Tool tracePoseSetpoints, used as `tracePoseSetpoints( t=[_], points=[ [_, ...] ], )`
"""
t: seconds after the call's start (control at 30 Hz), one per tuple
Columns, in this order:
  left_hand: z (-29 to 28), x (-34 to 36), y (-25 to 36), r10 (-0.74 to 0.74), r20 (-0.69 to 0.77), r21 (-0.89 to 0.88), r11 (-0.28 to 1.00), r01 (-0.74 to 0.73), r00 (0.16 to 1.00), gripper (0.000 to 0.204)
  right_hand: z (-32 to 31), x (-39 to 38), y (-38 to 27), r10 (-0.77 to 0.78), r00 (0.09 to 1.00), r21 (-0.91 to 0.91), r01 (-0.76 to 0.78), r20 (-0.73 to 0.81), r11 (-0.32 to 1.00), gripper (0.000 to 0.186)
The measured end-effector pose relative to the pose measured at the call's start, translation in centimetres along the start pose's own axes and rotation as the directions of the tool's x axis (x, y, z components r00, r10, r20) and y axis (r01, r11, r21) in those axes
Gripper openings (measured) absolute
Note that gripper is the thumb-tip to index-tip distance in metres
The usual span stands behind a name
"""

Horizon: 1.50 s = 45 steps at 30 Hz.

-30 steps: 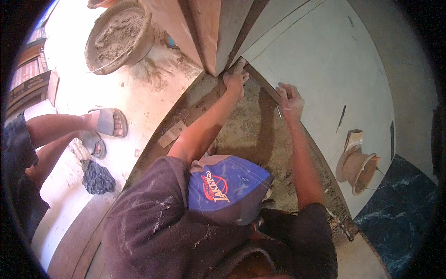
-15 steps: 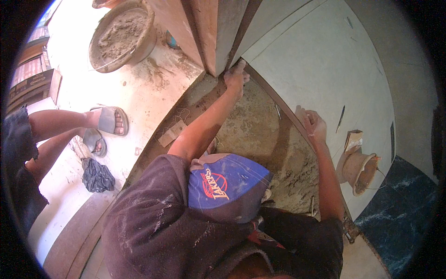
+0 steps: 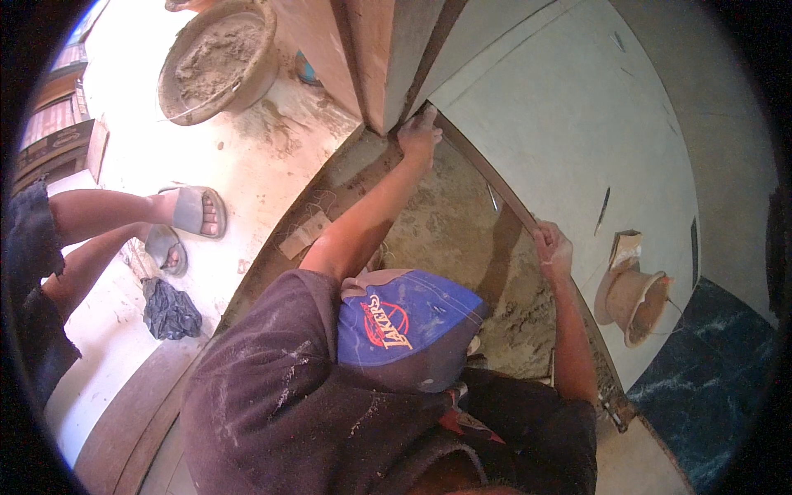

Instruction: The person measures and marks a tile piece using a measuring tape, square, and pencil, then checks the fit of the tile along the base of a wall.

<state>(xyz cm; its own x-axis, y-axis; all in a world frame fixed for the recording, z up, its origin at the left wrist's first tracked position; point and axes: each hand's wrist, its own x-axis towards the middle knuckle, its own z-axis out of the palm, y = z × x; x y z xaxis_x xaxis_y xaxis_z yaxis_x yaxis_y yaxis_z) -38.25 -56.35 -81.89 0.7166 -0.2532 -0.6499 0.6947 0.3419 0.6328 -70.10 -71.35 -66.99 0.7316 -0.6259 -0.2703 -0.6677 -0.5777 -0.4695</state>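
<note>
My left hand (image 3: 419, 134) reaches to the far corner by the foot of the post (image 3: 394, 66). Its fingers are curled at the upper end of a thin brown strip (image 3: 488, 167); the palm hides what they grip. Farther down that strip, my right hand (image 3: 553, 247) is closed, thumb and fingers pinching it. The strip runs along the edge of the white slab floor (image 3: 569, 124). Beside it lies a recess of rough grey-brown mortar (image 3: 445, 210). Below my arms is blue and dark cloth (image 3: 396, 330) of my clothing.
A mortar-filled bucket (image 3: 266, 70) stands at the far left. Another person's sandalled feet (image 3: 200, 213) are on the left floor, near a black plastic bag (image 3: 172, 309). A dark pencil-like stick (image 3: 605, 209) and a tipped clay-coloured pot (image 3: 623, 301) lie at the right.
My right hand has moved slightly nearer and closed on the brown strip; before, its fingers were looser above the white slab. My left hand stays at the corner.
</note>
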Motion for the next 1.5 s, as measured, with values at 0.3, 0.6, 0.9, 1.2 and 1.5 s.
tracePoseSetpoints(
  t=[0.3, 0.6, 0.9, 1.2, 1.5],
  points=[
    [0.1, -0.8, 0.7, 0.012, 0.044, 0.049, 0.999, -0.014, 0.999, 0.07, 0.3, 0.3, 1.1, 0.034, 0.999, 0.016, -0.034, 0.024, 0.999, 0.033],
    [-0.4, -0.8, 0.5, 0.038, 0.028, 0.066, 0.997, -0.039, 0.999, 0.077, 1.0, 0.5, 1.8, -0.059, 0.998, -0.105, 0.058, -0.004, 0.993, 0.03],
    [0.7, -2.1, 0.6, -0.01, 0.021, 0.112, 0.994, 0.008, 1.0, 0.084, 0.5, -0.1, 3.1, -0.013, 1.0, -0.093, 0.015, 0.017, 0.996, 0.03],
    [0.3, -1.3, 0.3, 0.0, 0.048, 0.039, 0.999, -0.002, 0.999, 0.086, 0.5, -0.1, 2.5, 0.018, 0.999, -0.134, -0.012, 0.041, 0.991, 0.032],
    [-0.4, -1.3, -0.9, 0.008, 0.04, 0.016, 1.0, -0.008, 0.999, 0.082, 0.4, -0.6, 3.9, -0.031, 0.999, -0.067, 0.03, -0.01, 0.997, 0.032]
  ],
)
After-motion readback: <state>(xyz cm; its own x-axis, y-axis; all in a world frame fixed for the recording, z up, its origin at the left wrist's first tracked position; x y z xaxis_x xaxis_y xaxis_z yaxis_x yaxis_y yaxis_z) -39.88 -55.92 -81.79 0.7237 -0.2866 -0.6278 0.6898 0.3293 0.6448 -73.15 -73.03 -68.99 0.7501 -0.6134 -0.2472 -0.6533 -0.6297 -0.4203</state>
